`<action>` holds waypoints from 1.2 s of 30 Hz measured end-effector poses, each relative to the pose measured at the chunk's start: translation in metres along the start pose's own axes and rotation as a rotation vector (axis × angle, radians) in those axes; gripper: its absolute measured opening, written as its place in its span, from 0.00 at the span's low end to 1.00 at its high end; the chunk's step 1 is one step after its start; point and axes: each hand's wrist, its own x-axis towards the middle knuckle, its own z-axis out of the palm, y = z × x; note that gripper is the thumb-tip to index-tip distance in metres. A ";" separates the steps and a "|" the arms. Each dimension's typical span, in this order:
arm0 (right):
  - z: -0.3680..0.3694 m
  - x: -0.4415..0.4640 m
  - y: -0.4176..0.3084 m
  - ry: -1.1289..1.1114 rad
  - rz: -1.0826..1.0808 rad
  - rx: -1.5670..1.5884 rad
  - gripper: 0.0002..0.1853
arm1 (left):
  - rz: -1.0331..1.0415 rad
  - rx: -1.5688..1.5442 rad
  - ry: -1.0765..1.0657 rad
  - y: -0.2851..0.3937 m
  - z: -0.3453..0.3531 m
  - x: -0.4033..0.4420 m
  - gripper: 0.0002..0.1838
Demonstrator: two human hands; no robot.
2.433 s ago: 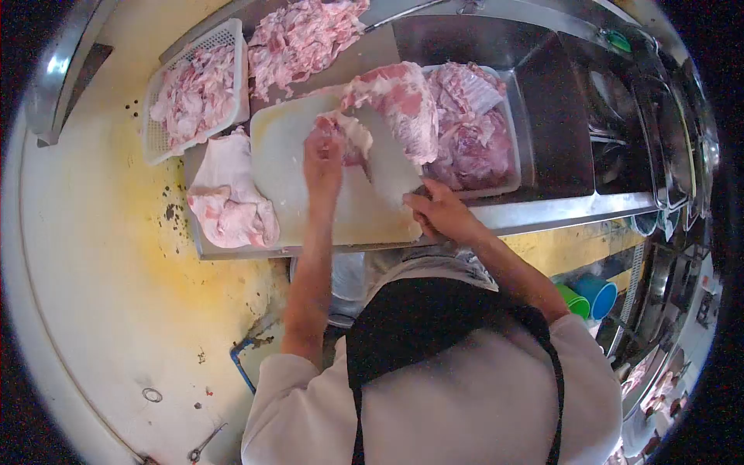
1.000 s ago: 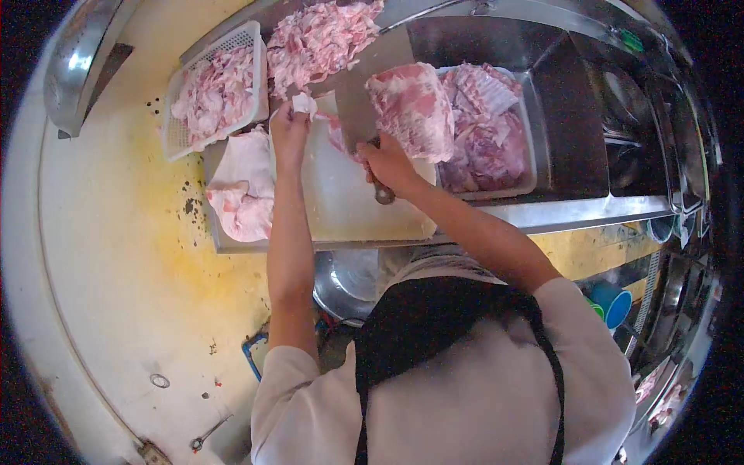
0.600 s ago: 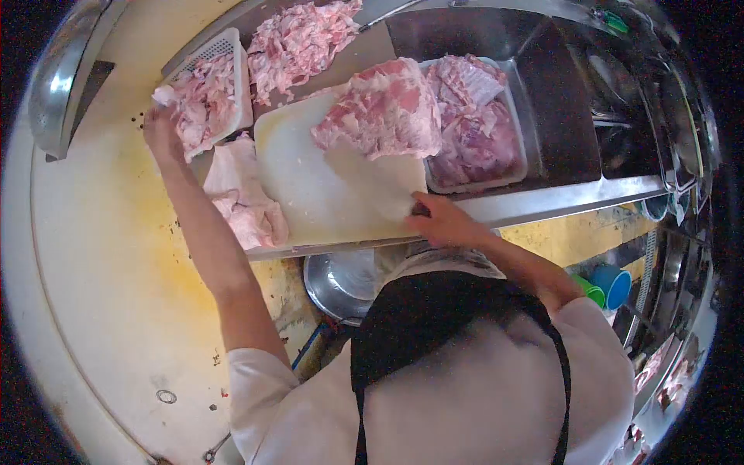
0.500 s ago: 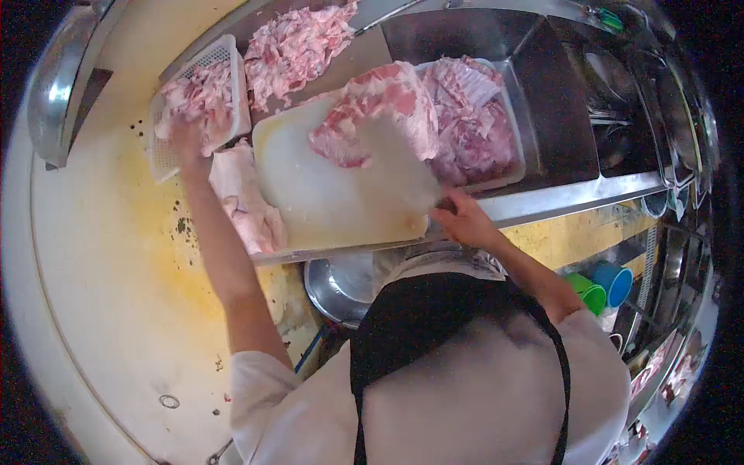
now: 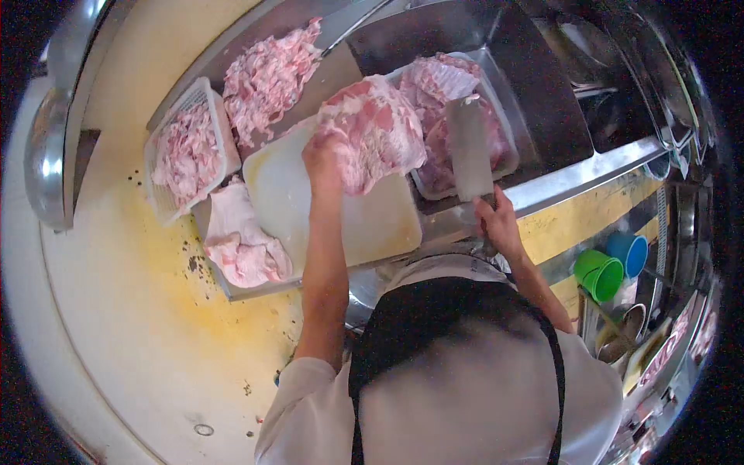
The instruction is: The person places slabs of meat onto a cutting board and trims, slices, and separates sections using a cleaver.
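My left hand (image 5: 322,161) grips the left edge of a large slab of raw meat (image 5: 376,132), its fingers partly hidden against the meat. The slab lies over the far part of a white cutting board (image 5: 364,225). In my right hand (image 5: 502,225) is a cleaver (image 5: 469,143), held by its handle with the broad blade pointing away from me. The blade hangs over a tray (image 5: 508,147) of raw meat (image 5: 442,81) to the right of the board.
Left of the board stand a white perforated basket (image 5: 225,139) of meat strips and a pale folded meat piece (image 5: 248,260). Heaped trimmings (image 5: 271,77) lie behind, near a thin metal rod (image 5: 356,27). Green (image 5: 598,275) and blue (image 5: 628,254) buckets are at lower right.
My left hand has moved right from the basket onto the large meat slab. My right hand has swung the cleaver from over the board to over the meat tray. The view has turned slightly.
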 end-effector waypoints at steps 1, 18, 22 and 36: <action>-0.001 -0.002 -0.001 0.000 0.025 -0.005 0.11 | -0.105 -0.461 -0.065 0.002 0.006 0.003 0.23; -0.040 0.027 -0.013 0.092 0.003 0.082 0.13 | 0.134 -0.071 -0.059 0.232 0.041 -0.074 0.29; -0.035 0.028 -0.024 0.015 -0.149 0.004 0.13 | 0.201 -0.043 0.055 0.286 -0.049 -0.079 0.30; 0.031 -0.008 -0.044 -0.344 -0.241 -0.543 0.17 | 0.587 1.151 0.348 -0.045 -0.112 -0.080 0.31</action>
